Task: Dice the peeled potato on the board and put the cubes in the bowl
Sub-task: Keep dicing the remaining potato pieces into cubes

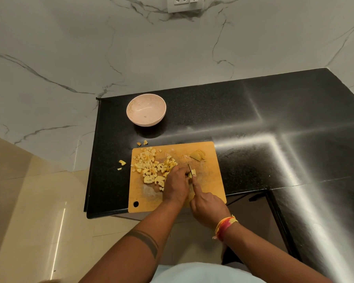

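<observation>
Bright overhead light throws streaks of white glare across the glossy black desk (274,123) and the floor (57,231). The wide-angle lens bends straight edges near the borders; the centre stays fairly sharp.

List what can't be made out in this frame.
Head view only:
- Knife handle: hidden inside the right hand; only the thin steel knife blade shows.
- Small yellow potato piece being cut: mostly covered by the left hand.
- Speck in the pale pink round bowl: too small to identify.
</observation>
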Action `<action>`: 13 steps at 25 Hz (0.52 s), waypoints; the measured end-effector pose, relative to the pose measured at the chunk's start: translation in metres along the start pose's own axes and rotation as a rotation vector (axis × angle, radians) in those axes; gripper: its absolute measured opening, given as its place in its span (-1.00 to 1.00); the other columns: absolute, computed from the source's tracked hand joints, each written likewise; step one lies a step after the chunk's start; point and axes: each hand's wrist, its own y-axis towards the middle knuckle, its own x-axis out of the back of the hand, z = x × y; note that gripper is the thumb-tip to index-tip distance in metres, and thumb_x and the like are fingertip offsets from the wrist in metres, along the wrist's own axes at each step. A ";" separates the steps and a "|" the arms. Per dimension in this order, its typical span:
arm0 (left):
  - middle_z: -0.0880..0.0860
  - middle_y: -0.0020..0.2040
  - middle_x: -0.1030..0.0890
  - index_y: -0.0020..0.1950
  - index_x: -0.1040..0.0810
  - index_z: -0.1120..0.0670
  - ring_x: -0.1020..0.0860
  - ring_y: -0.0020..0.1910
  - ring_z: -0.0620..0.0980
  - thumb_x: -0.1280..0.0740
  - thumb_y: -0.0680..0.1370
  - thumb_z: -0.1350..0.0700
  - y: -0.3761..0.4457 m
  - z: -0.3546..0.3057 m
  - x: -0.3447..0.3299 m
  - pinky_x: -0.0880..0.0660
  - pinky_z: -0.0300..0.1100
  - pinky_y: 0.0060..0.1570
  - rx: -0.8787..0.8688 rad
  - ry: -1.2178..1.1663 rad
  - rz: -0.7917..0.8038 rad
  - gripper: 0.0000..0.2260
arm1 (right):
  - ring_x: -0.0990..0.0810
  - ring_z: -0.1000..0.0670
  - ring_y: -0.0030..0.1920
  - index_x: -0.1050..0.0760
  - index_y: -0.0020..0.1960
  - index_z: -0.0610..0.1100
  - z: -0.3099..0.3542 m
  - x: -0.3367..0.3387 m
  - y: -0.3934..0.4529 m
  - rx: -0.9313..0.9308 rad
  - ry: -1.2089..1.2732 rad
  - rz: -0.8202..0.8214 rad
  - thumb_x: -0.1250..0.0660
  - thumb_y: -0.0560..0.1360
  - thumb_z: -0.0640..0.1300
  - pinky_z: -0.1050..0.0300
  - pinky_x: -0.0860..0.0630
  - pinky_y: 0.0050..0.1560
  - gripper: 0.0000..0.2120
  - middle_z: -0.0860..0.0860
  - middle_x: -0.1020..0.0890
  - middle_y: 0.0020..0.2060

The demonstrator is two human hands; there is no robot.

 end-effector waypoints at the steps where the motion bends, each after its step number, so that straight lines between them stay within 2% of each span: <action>1: 0.02 0.09 -0.54 0.21 -0.66 0.04 -0.52 -0.02 0.00 -0.33 0.60 0.23 0.000 0.000 0.000 -0.52 -0.14 -0.05 0.000 0.005 0.002 -0.77 | -0.47 -0.08 -0.37 0.30 0.65 0.05 -0.001 0.000 0.000 0.004 -0.007 0.005 -0.03 0.65 0.00 0.04 -0.36 -0.34 -0.31 -0.05 -0.51 -0.27; 4: 0.02 0.12 -0.54 0.23 -0.65 0.07 -0.55 0.03 0.01 -0.35 0.60 0.23 0.002 0.001 -0.001 -0.51 -0.17 -0.02 0.017 -0.017 0.015 -0.77 | -0.43 -0.08 -0.40 0.35 0.63 0.05 -0.005 -0.007 -0.016 0.012 -0.011 0.009 -0.04 0.65 -0.01 0.02 -0.32 -0.36 -0.28 -0.06 -0.54 -0.26; 8: 0.04 0.13 -0.54 0.22 -0.65 0.10 -0.57 0.04 0.01 -0.40 0.59 0.21 0.003 0.002 -0.001 -0.50 -0.18 -0.03 0.015 -0.030 0.033 -0.79 | -0.54 -0.05 -0.36 0.48 0.58 0.07 -0.023 -0.022 -0.044 0.040 -0.035 0.062 -0.05 0.63 -0.01 0.00 -0.51 -0.30 -0.21 -0.01 -0.60 -0.27; 10: 0.04 0.14 -0.54 0.22 -0.64 0.10 -0.57 0.04 0.02 -0.41 0.58 0.20 0.003 0.002 0.000 -0.54 -0.13 -0.01 0.023 -0.036 0.038 -0.78 | -0.56 -0.03 -0.35 0.49 0.58 0.08 -0.029 -0.026 -0.051 0.040 -0.024 0.055 -0.04 0.62 0.00 -0.01 -0.54 -0.28 -0.21 0.01 -0.61 -0.27; 13: 0.01 0.14 -0.51 0.23 -0.63 0.07 -0.53 -0.01 -0.04 -0.41 0.59 0.18 0.002 0.001 -0.001 -0.47 -0.17 -0.08 0.059 -0.025 0.028 -0.79 | -0.55 -0.02 -0.37 0.48 0.58 0.10 -0.028 -0.020 -0.045 0.040 0.005 0.002 -0.04 0.62 -0.01 -0.02 -0.53 -0.29 -0.22 0.03 -0.59 -0.30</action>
